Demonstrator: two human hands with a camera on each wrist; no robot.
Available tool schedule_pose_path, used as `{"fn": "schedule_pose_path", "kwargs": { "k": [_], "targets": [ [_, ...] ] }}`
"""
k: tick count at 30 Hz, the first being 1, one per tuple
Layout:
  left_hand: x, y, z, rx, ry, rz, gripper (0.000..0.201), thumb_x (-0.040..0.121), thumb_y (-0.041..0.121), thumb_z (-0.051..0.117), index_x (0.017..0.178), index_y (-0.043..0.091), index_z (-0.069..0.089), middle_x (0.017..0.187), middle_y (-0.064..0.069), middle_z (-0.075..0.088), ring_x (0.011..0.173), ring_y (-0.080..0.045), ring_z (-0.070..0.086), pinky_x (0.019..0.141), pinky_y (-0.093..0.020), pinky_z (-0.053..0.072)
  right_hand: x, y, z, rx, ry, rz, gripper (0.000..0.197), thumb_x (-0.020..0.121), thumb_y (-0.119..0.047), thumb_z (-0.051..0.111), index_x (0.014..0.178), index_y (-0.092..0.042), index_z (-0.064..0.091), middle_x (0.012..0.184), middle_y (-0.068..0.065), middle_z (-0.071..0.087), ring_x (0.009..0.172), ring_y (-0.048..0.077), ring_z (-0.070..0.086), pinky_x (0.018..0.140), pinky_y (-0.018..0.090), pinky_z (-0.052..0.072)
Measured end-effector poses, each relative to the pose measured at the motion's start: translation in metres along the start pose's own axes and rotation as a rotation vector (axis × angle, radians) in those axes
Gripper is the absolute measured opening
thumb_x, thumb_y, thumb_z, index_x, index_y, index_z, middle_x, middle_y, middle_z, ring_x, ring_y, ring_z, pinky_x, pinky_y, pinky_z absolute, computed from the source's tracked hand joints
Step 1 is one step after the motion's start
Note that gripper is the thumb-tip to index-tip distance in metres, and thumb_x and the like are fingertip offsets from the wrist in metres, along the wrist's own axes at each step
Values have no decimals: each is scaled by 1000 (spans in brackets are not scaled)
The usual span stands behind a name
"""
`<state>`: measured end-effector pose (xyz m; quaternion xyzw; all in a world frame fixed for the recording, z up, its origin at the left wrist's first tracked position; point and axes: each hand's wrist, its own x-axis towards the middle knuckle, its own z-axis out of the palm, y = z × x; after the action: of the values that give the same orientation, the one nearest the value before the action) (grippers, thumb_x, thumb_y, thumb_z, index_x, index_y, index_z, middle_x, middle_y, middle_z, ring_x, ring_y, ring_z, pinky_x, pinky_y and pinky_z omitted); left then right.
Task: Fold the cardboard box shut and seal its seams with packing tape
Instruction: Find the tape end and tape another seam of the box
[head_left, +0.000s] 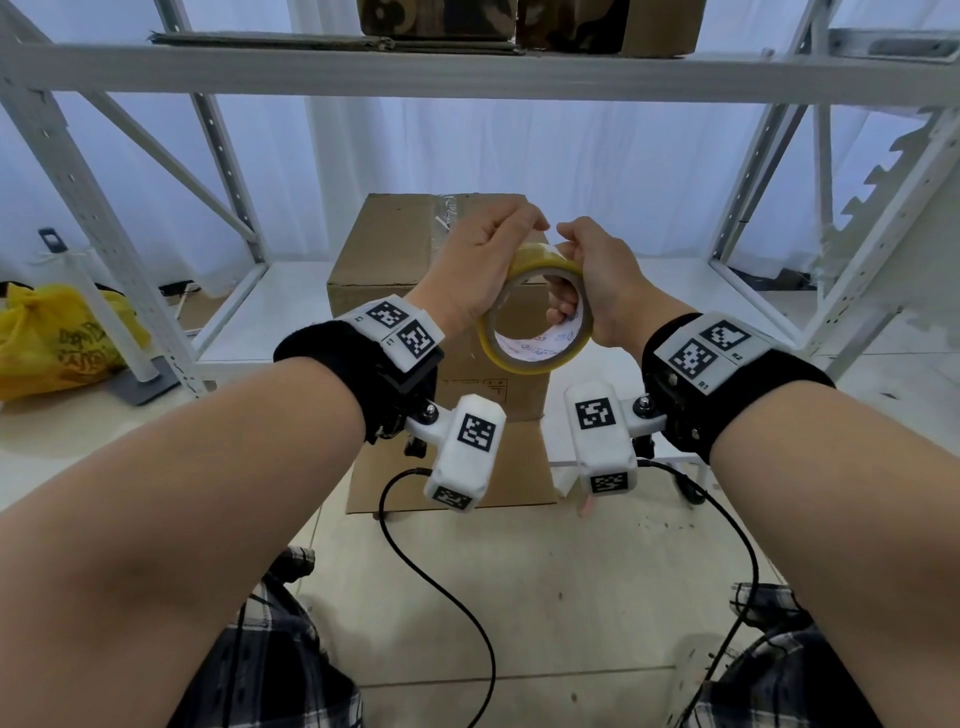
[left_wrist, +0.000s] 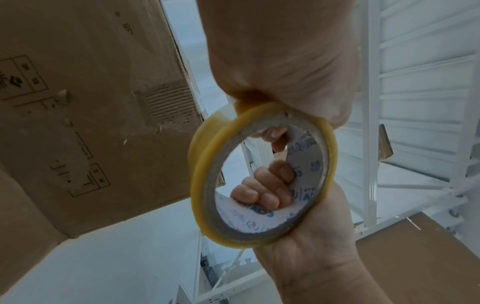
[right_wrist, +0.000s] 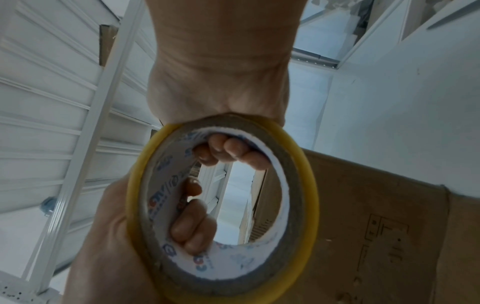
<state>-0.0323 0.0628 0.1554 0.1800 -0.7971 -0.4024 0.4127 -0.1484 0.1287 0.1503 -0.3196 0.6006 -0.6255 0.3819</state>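
A roll of yellowish packing tape (head_left: 519, 359) is held up in front of the brown cardboard box (head_left: 395, 249). My left hand (head_left: 498, 249) grips the roll's upper left rim, and my right hand (head_left: 576, 260) grips its right side. Fingers (head_left: 561, 306) of the right hand curl through the white printed core. In the left wrist view the roll (left_wrist: 205, 164) hangs below my left palm (left_wrist: 280, 61), with right-hand fingers (left_wrist: 262, 191) inside it. The box top is folded shut and carries a strip of clear tape (head_left: 447, 213). The box side (right_wrist: 376, 205) shows in the right wrist view.
White metal shelving (head_left: 467, 73) surrounds the box, with cardboard boxes (head_left: 441, 21) on its upper shelf. A yellow bag (head_left: 52, 338) and a white post on a grey base (head_left: 150, 374) stand at the left. Black cables (head_left: 441, 587) hang from my wrist cameras over the floor.
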Motion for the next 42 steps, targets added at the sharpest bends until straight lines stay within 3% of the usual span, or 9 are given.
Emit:
{"fn": "schedule_pose_path", "kwargs": {
  "k": [4,12,17,19,23,28,33,38,42],
  "targets": [
    [0,0,-3,27,15,32,32,97,14,40,80,-2,61,58,11,47,57,0,43,59,-13,36,-2,-1,3,-16,6,0,42,95,-31,39,57,-12,37,44,4,33,38,17,32,48,25,36],
    [0,2,-2,33,8,65,38,97,9,40,61,17,48,49,19,47,54,4,43,58,-7,34,-3,0,3,-22,14,-2,43,95,-31,40,57,-11,39,44,5,34,39,17,33,48,25,37],
    [-1,-4,2,34,30,25,42,99,17,42,58,19,34,52,6,31,48,-5,28,55,-25,28,-2,0,2,-25,23,-3,44,95,-30,41,55,-12,37,44,5,32,37,16,32,48,25,36],
    [-1,-5,4,17,36,12,39,99,17,42,60,18,38,53,6,32,48,-5,30,55,-25,28,-2,-1,-1,-19,14,-1,44,95,-30,41,55,-13,36,43,5,32,37,17,32,49,25,35],
    [0,-2,1,17,15,48,27,97,12,41,80,1,60,61,9,45,55,1,41,58,-13,36,-1,-1,0,-21,12,-7,43,95,-30,40,56,-12,37,46,5,32,39,17,32,48,24,36],
    [0,-2,0,17,27,36,34,96,9,41,64,15,50,49,17,45,53,2,41,56,-9,34,-3,-1,3,-47,14,5,43,96,-31,39,58,-12,37,49,7,32,39,16,33,48,23,37],
    [0,-2,-1,34,25,42,30,97,9,40,68,7,49,57,8,40,53,0,38,54,-10,33,-4,2,4,-37,7,19,43,95,-30,40,56,-12,38,45,5,34,38,16,33,48,24,37],
    [-2,-9,5,26,35,-30,42,100,23,41,59,18,36,54,0,31,49,-10,31,53,-24,30,-2,2,2,-30,9,26,43,95,-31,41,56,-14,36,42,4,32,37,17,32,49,26,36],
    [-1,-4,2,-2,24,5,28,100,17,39,79,10,56,57,8,44,52,-4,42,56,-21,37,-1,-1,0,-25,-5,14,44,95,-31,39,56,-12,36,43,4,32,38,17,32,49,25,35]
  ]
}}
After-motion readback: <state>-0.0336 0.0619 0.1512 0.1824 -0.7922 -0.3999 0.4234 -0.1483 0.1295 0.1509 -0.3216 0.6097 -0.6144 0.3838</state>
